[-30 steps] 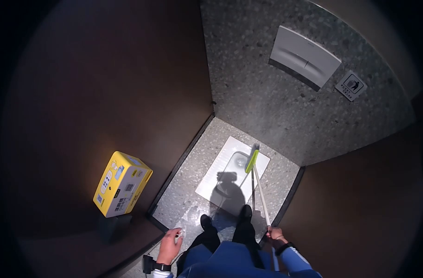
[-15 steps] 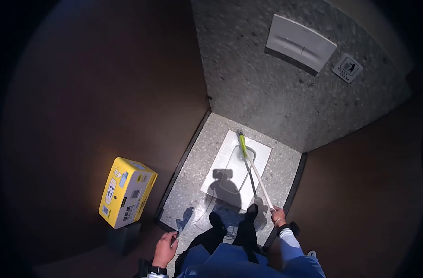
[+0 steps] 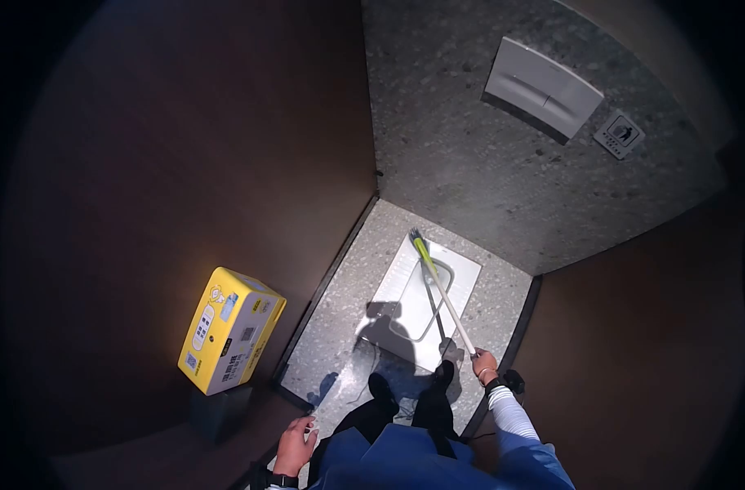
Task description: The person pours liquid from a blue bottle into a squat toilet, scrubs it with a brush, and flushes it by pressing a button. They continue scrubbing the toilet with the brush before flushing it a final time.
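A pale pole with a green head (image 3: 421,249) and dark bristles slants over the white squat toilet (image 3: 468,273), its bristles near the far left corner of the pan. Fingers of my right hand (image 3: 485,366) are wrapped round the near end of the pole. Low on the left, my left hand (image 3: 294,447) hangs in the air with its fingers slightly curled and apart, holding nothing. It is nearest to the dark partition's lower edge.
A yellow and white box dispenser (image 3: 232,331) is on the left partition, above a dark bin (image 3: 220,412). A white panel (image 3: 544,88) and a sign (image 3: 619,135) are on the speckled wall. My shoes (image 3: 382,386) stand at the pan's near edge.
The brush head has moved slightly left, towards the pan's far left corner. My right hand has shifted a little up and left with the pole. The camera view has shifted slightly.
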A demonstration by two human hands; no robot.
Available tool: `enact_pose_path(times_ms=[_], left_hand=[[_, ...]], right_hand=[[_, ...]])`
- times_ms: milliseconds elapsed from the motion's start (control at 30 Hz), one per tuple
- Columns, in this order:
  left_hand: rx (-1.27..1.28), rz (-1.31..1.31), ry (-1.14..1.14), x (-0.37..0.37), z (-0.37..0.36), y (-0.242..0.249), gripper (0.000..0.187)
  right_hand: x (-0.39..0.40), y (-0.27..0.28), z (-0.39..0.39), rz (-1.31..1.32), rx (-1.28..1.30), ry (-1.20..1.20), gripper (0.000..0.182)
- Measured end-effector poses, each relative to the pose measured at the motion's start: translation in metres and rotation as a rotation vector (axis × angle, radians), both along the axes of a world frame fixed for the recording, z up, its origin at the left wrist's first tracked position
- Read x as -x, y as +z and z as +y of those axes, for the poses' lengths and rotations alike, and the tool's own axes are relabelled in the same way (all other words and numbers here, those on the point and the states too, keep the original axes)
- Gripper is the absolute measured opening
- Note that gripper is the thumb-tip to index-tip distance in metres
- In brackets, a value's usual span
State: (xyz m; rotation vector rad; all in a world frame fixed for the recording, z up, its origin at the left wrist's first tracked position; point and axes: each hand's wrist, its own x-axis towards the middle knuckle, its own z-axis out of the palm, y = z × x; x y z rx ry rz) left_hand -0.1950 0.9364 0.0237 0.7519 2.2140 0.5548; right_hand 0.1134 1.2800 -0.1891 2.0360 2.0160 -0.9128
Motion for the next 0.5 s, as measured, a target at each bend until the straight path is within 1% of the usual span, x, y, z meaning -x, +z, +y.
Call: enact_pose_path(times_ms=[67, 100, 133, 167, 200, 233, 267, 300, 367, 400, 433, 467, 500], left_hand=[[-0.088, 0.076, -0.145, 0.002, 0.011, 0.004, 0.03], [-0.102, 0.079, -0.142, 0.002, 0.015, 0.006, 0.03], [-0.141, 0.091, -0.117, 0.003, 0.02, 0.008, 0.03], [-0.183, 0.103, -0.091, 0.004, 0.024, 0.009, 0.03], [-0.207, 0.108, -0.084, 0.005, 0.026, 0.008, 0.03], [-0.206, 0.089, -0.079, 0.005, 0.025, 0.006, 0.029], [-0.2, 0.07, -0.077, 0.006, 0.022, 0.004, 0.029], [-0.212, 0.08, -0.076, 0.008, 0.021, -0.001, 0.029], [-0.172, 0.017, -0.087, 0.007, 0.026, -0.011, 0.029], [-0.181, 0.017, -0.115, 0.006, 0.029, -0.014, 0.029], [-0.184, 0.018, -0.111, 0.005, 0.036, -0.016, 0.029], [-0.262, 0.058, -0.153, 0.004, 0.045, -0.018, 0.027], [-0.339, 0.098, -0.193, 0.002, 0.054, -0.018, 0.026]], right_hand=[[-0.02, 0.015, 0.015, 0.034, 0.093, -0.003, 0.028], [-0.035, 0.021, 0.023, 0.019, 0.132, 0.016, 0.029], [-0.053, 0.032, 0.027, 0.029, 0.08, 0.078, 0.03], [-0.067, 0.055, 0.032, -0.043, 0.047, 0.183, 0.03], [-0.081, 0.08, 0.036, -0.091, 0.053, 0.187, 0.03], [-0.099, 0.096, 0.041, -0.08, 0.038, 0.185, 0.029], [-0.111, 0.122, 0.044, -0.171, 0.024, 0.242, 0.028], [-0.126, 0.135, 0.048, -0.199, -0.001, 0.267, 0.027], [-0.116, 0.19, 0.049, -0.383, -0.072, 0.367, 0.024], [-0.109, 0.203, 0.055, -0.515, -0.081, 0.412, 0.022], [-0.105, 0.209, 0.058, -0.648, -0.085, 0.457, 0.021], [-0.104, 0.2, 0.061, -0.648, -0.084, 0.467, 0.021], [-0.101, 0.183, 0.069, -0.699, -0.119, 0.533, 0.02]])
